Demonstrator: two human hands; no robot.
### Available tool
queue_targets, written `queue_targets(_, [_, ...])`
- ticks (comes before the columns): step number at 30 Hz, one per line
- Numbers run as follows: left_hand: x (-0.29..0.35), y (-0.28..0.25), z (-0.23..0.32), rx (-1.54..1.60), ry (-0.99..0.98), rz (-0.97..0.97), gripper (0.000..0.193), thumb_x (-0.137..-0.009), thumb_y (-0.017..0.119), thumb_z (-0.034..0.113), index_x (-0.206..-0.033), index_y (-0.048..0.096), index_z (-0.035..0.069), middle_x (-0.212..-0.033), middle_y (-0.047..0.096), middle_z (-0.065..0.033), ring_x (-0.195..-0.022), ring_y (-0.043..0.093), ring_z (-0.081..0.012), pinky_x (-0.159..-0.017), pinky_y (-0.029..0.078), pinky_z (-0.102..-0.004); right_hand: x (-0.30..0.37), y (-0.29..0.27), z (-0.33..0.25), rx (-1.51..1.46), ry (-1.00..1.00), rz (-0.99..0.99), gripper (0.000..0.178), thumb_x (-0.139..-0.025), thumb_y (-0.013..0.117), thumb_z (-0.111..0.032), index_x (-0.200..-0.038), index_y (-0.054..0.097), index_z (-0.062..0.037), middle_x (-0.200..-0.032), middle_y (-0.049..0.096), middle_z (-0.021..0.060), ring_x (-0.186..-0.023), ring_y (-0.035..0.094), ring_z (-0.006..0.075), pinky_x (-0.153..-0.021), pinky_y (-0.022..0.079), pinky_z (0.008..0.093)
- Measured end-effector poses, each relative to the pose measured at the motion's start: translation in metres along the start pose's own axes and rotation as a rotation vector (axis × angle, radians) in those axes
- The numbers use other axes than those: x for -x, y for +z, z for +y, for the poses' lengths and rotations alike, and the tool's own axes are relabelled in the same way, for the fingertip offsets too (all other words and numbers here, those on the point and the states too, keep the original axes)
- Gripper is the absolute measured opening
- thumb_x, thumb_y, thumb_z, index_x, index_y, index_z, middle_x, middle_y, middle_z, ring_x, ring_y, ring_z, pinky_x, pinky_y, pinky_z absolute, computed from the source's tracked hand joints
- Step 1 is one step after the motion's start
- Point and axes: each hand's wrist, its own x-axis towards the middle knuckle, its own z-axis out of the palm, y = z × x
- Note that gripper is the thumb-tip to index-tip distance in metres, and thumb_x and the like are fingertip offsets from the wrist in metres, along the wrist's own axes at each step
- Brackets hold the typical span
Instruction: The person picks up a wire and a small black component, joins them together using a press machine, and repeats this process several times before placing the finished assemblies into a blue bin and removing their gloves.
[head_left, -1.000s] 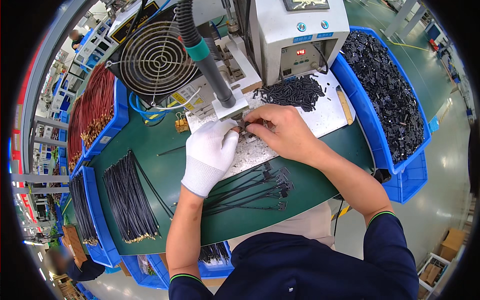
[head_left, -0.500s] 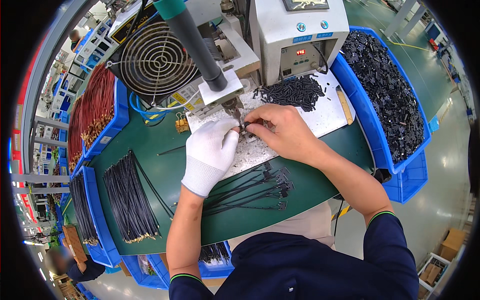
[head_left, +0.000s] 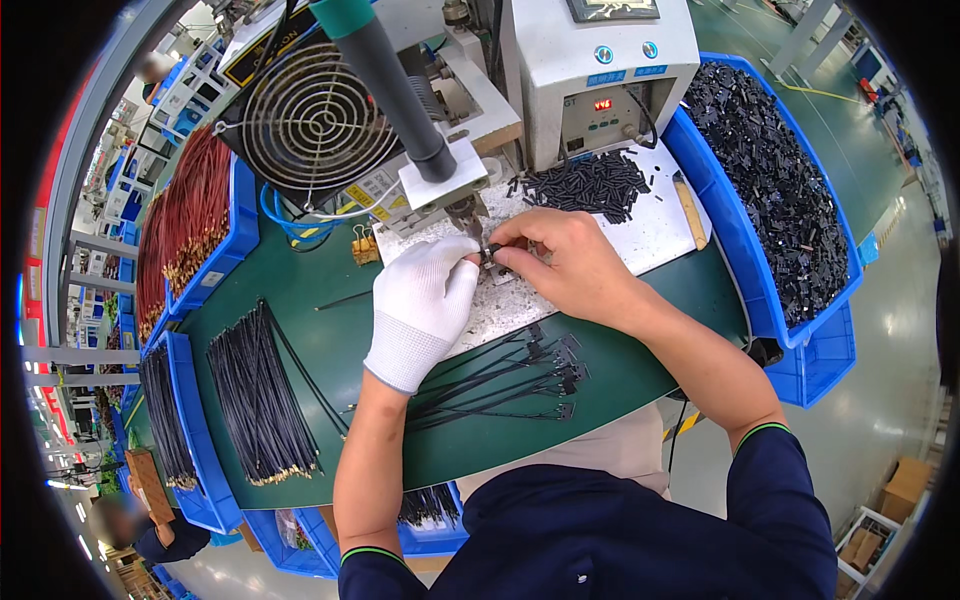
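Under the machine's metal tip [head_left: 466,212], my two hands meet with their fingertips nearly touching. My left hand [head_left: 425,290], in a white knit glove, is closed in a pinch. A thin black cable [head_left: 342,301] runs out from behind that glove to the left. My right hand [head_left: 570,262] is bare and pinches a small black part [head_left: 495,248] between thumb and forefinger; its far end is hidden by the fingers. Close below my wrists lie several black cables with flat black switch-like pieces [head_left: 568,372] on their ends.
A pile of short black tubes [head_left: 590,185] lies beside the white control box [head_left: 608,90]. Blue bins hold black parts [head_left: 770,190] at right and red wires [head_left: 190,215] at left. A bundle of black cables [head_left: 262,400] rests on the green table [head_left: 460,455]. Another person [head_left: 150,525] is at lower left.
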Motion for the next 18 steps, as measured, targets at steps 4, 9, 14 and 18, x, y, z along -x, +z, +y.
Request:
queue_targets(4, [0.001,-0.005,0.0,-0.023,0.079,-0.007,0.019,-0.103,0.074,0.018,-0.115,0.079,0.005,-0.1,0.08,-0.0177,-0.095,0.077,-0.0414,-0.086,0.061,-0.0492,0.002,-0.002,0.001,0.033,-0.065,0.022,0.02,-0.099,0.082,-0.007,-0.117,0.082,0.0014,-0.109,0.083,0.017,-0.091,0.08,0.0238,-0.08,0.062,0.0369])
queue_targets(9, [0.03,-0.032,0.01,-0.151,0.043,-0.057,0.033,-0.101,0.08,0.019,-0.128,0.076,0.0,-0.11,0.079,-0.022,-0.093,0.077,-0.0412,-0.086,0.061,-0.045,0.024,-0.019,-0.013,0.075,-0.099,-0.002,0.021,-0.098,0.084,-0.008,-0.117,0.082,0.0013,-0.104,0.083,0.0137,-0.087,0.078,0.0207,-0.077,0.06,0.0342])
queue_targets(14, [0.082,-0.061,0.03,-0.175,0.067,-0.078,0.039,-0.093,0.083,0.007,-0.13,0.073,-0.002,-0.121,0.076,-0.0218,-0.111,0.072,-0.0436,-0.099,0.058,-0.0485,0.065,-0.05,-0.054,-0.175,0.317,-0.208,0.027,-0.097,0.086,-0.008,-0.121,0.079,0.0024,-0.092,0.079,0.0082,-0.077,0.066,0.0147,-0.069,0.052,0.0313])
queue_targets(18, [0.13,-0.064,0.029,-0.257,-0.029,-0.104,0.046,-0.085,0.087,0.008,-0.128,0.072,-0.003,-0.129,0.073,-0.0237,-0.124,0.067,-0.0474,-0.11,0.053,-0.0534,0.113,-0.052,-0.044,0.109,0.223,-0.034,0.032,-0.097,0.088,-0.015,-0.123,0.077,0.0013,-0.09,0.076,0.0096,-0.068,0.056,0.021,-0.066,0.05,0.0359])
